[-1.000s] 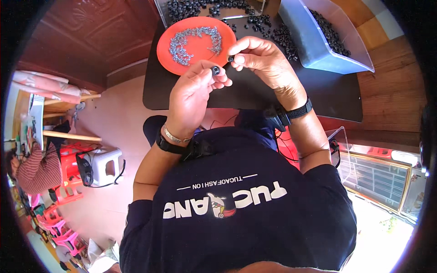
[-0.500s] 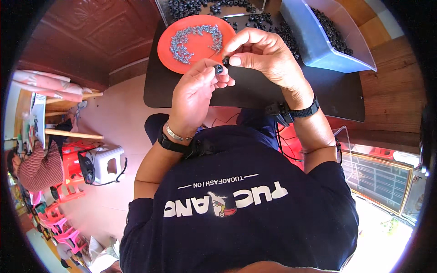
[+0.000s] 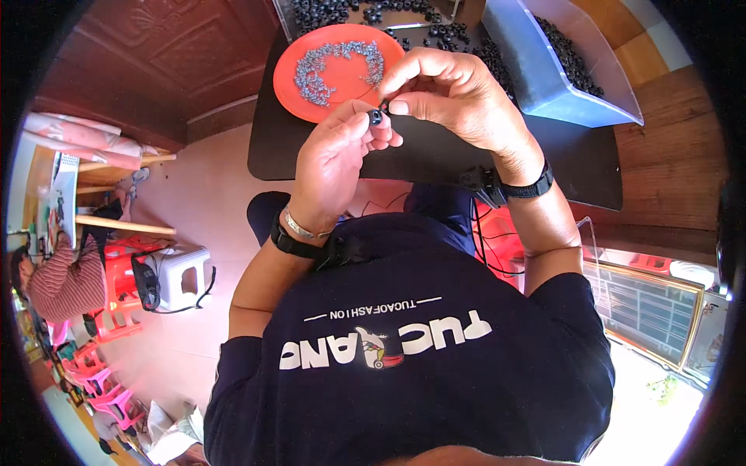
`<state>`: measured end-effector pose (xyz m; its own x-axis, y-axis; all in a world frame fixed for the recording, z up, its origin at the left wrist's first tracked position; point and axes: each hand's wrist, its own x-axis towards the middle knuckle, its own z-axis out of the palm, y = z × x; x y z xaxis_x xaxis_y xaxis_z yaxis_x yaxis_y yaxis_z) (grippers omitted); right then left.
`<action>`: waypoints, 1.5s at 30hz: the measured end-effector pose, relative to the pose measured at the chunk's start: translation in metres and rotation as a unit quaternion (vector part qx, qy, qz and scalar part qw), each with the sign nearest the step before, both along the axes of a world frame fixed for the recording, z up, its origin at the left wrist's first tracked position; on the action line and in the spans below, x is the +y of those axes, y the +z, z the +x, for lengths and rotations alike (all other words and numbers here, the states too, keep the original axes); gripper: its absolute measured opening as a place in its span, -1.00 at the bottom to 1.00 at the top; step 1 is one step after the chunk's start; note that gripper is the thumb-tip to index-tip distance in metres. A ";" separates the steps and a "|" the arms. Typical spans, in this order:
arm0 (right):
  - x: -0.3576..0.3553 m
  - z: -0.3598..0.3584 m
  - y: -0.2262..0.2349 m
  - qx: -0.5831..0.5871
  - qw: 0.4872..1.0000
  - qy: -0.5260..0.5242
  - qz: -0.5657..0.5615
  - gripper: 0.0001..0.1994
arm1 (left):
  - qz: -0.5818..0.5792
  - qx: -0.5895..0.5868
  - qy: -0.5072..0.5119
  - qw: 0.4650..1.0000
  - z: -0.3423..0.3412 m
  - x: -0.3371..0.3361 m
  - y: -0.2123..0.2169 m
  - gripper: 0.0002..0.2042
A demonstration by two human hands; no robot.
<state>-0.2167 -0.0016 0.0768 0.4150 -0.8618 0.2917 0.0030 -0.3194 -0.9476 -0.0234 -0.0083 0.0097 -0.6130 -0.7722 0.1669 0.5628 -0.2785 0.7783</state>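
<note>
Two hands are meeting over the near edge of a black table (image 3: 435, 155), both pinching one small black ring (image 3: 376, 117) between them. The left hand (image 3: 336, 159) is closing its thumb and forefinger on the ring from below and the left, while the right hand (image 3: 454, 97) is bringing its thumb and forefinger tips against the same ring from the right, so the two hands are touching at that point. Whether the right fingertips are also gripping some smaller piece cannot be told, as it is too small to see.

Just beyond the hands, on the far left part of the table, an orange plate (image 3: 291, 97) is lying with a scatter of small grey metal parts (image 3: 334, 66) on it. Farther off, a heap of black rings (image 3: 365, 12) is spreading across the far edge of the table. On the right, a blue bin (image 3: 536, 74) is tilting, with more black rings inside it.

A black wristband (image 3: 291, 242) and a thin silver bangle (image 3: 299, 227) are sitting on the left wrist, and a black watch (image 3: 522, 186) is circling the right wrist. Down at the left, a white stool (image 3: 183, 272) is standing on the floor, near red plastic chairs (image 3: 116, 299).
</note>
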 end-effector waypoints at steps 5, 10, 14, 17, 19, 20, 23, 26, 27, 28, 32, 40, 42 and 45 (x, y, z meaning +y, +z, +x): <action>0.002 0.002 0.006 0.063 0.998 -0.012 -0.013 -0.86 | -0.015 -0.023 0.010 1.000 0.001 -0.002 -0.002 -0.76; -0.002 0.000 0.008 0.092 0.996 -0.007 0.018 -0.88 | -0.012 -0.031 0.017 0.999 -0.001 -0.001 -0.002 -0.77; -0.003 0.003 0.010 0.108 0.994 -0.025 -0.017 -0.96 | -0.023 -0.050 0.019 0.998 -0.002 -0.002 -0.003 -0.78; -0.001 0.006 0.014 0.134 0.990 -0.038 -0.014 -0.95 | -0.020 -0.066 0.035 0.997 -0.003 0.000 -0.001 -0.78; -0.001 0.007 0.014 0.144 0.989 -0.043 -0.009 -0.95 | -0.021 -0.072 0.040 0.996 -0.003 0.000 -0.001 -0.77; -0.001 0.007 0.013 0.150 0.987 -0.054 -0.020 -0.95 | -0.022 -0.077 0.045 0.996 -0.003 0.000 -0.001 -0.77; 0.001 0.009 0.014 0.163 0.984 -0.066 -0.028 -0.94 | -0.013 -0.097 0.059 0.993 -0.006 0.002 0.004 -0.78; 0.001 0.010 0.013 0.171 0.982 -0.071 -0.031 -0.94 | 0.000 -0.086 0.054 0.995 -0.007 0.001 0.002 -0.78; 0.001 0.010 0.012 0.172 0.982 -0.074 -0.036 -0.94 | 0.000 -0.087 0.054 0.995 -0.007 0.001 0.001 -0.78; 0.001 0.011 0.012 0.172 0.982 -0.074 -0.036 -0.94 | 0.004 -0.074 0.049 0.996 -0.006 0.000 -0.001 -0.78; 0.005 0.011 0.005 0.122 0.989 -0.068 -0.038 -0.91 | 0.042 -0.015 0.041 0.998 -0.009 0.002 0.002 -0.81; 0.015 0.021 -0.016 0.114 0.959 -0.155 -0.209 -0.65 | 0.144 0.050 0.030 0.988 -0.007 0.003 0.011 -0.78; 0.014 0.024 -0.023 0.104 0.950 -0.171 -0.239 -0.63 | 0.150 0.056 0.017 0.987 -0.006 0.002 0.011 -0.78; 0.016 0.029 -0.027 0.112 0.932 -0.220 -0.265 -0.64 | 0.145 0.057 0.007 0.988 -0.007 0.002 0.011 -0.78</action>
<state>-0.1877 0.0140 0.0497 0.1579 -0.7220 0.6737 -0.4183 -0.6669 -0.6167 -0.0302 -0.0067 0.0211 -0.5918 -0.8061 0.0056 0.6479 -0.4715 0.5982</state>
